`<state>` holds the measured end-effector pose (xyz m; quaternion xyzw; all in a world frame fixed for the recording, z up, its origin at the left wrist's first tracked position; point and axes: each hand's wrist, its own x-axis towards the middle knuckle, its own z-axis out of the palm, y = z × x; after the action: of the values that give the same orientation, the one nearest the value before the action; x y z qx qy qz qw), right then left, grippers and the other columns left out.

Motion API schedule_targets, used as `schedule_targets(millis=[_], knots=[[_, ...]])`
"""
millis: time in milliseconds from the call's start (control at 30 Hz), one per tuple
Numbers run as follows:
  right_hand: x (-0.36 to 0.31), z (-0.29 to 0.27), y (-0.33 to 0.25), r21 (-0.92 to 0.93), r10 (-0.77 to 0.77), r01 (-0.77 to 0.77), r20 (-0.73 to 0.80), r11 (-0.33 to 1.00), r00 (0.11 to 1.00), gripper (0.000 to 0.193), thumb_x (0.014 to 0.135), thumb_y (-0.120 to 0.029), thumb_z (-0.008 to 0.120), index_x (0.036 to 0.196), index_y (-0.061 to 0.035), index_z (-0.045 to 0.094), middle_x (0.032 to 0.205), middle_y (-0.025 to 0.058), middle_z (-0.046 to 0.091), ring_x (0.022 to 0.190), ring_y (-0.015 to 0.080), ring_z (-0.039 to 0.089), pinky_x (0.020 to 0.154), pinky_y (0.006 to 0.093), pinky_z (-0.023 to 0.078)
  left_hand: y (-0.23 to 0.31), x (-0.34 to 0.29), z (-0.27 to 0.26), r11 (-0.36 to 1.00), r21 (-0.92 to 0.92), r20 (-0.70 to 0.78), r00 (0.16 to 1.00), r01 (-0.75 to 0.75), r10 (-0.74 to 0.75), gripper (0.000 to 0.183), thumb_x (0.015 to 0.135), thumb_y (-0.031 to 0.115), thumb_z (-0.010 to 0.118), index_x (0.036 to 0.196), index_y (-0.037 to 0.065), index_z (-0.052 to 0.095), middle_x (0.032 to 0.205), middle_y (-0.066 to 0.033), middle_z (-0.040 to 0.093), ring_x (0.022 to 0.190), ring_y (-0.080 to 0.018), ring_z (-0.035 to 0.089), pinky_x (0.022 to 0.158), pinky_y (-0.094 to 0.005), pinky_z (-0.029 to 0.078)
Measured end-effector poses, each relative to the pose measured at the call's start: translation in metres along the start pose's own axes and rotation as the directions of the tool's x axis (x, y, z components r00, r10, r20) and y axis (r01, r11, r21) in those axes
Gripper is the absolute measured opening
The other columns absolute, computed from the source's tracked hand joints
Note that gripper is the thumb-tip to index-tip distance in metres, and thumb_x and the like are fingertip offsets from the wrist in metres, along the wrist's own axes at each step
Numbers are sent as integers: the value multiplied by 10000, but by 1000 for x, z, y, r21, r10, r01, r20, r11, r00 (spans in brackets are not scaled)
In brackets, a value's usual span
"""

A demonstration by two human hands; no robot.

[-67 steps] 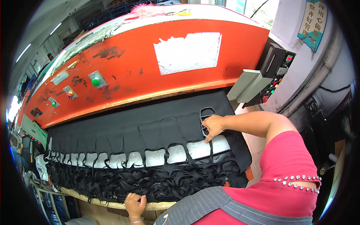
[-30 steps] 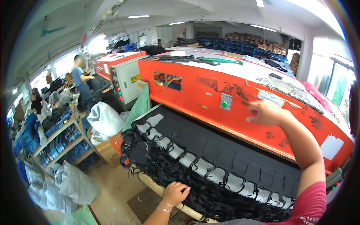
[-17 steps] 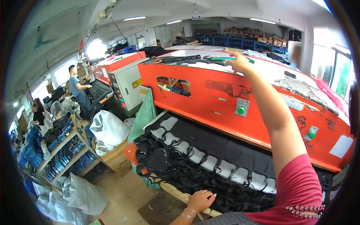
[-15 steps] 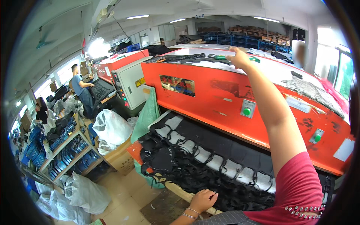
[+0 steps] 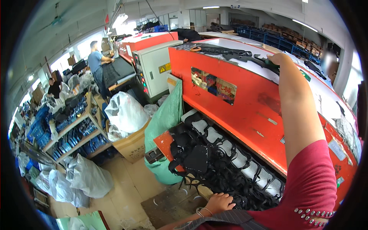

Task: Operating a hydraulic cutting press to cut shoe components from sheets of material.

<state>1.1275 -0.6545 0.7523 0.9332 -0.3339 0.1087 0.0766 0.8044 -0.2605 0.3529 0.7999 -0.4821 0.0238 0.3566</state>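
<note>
Pieces of flat black material (image 5: 218, 50) lie along the white top surface (image 5: 263, 72) of the orange-red machine (image 5: 245, 115), in the upper centre of the frame. The right hand (image 5: 279, 58) is over their right-hand end. Its fingers point left and appear bent, but the fingertips are lost against the dark material; whether they grip anything or merely touch it cannot be told. A green article (image 5: 305, 75) shows just right of the forearm, partly hidden by it.

Handling assessment: the black pieces appear light, thin and pliable, liable to sag or fold if lifted by one end. An outer edge, pinched between thumb and fingers, seems the sound hold. The green article looks stiffer; its weight cannot be judged.

At lower centre, the left hand (image 5: 221, 202) rests palm down, fingers loosely curled, by the pale wooden edge (image 5: 205, 191) and a tangled heap of black strips (image 5: 230, 186). Nothing is seen in it; its underside is hidden. Light grey panels (image 5: 226, 148) lie behind the heap.

Farther out, orange-handled scissors (image 5: 195, 49) lie at the left end of the black pieces. A green sheet (image 5: 165, 122) hangs at centre left, beside a grey cabinet (image 5: 157, 76). A co-worker (image 5: 96, 65) stands in the upper left.
</note>
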Motion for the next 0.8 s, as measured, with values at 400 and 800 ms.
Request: schedule_targets(millis=[400, 800], knots=[[-51, -63, 93, 677, -35, -344, 426, -651, 904, 183, 865, -74, 598, 945, -7, 448, 798, 118, 513, 614, 180, 558, 532, 276, 582, -2, 13, 2, 994, 109, 37, 999, -29, 25, 276, 776, 382, 661, 696, 126, 598, 722, -46, 574, 727, -260, 587, 669, -411, 436], [-535, 43, 267, 952, 149, 289, -272, -105, 951, 812, 746, 70, 584, 1464, -108, 248, 1016, 120, 529, 593, 143, 564, 479, 281, 478, -9, 31, 38, 982, 189, -48, 999, 9, 0, 277, 781, 314, 667, 647, 83, 596, 702, -101, 595, 736, -329, 576, 665, -463, 421]])
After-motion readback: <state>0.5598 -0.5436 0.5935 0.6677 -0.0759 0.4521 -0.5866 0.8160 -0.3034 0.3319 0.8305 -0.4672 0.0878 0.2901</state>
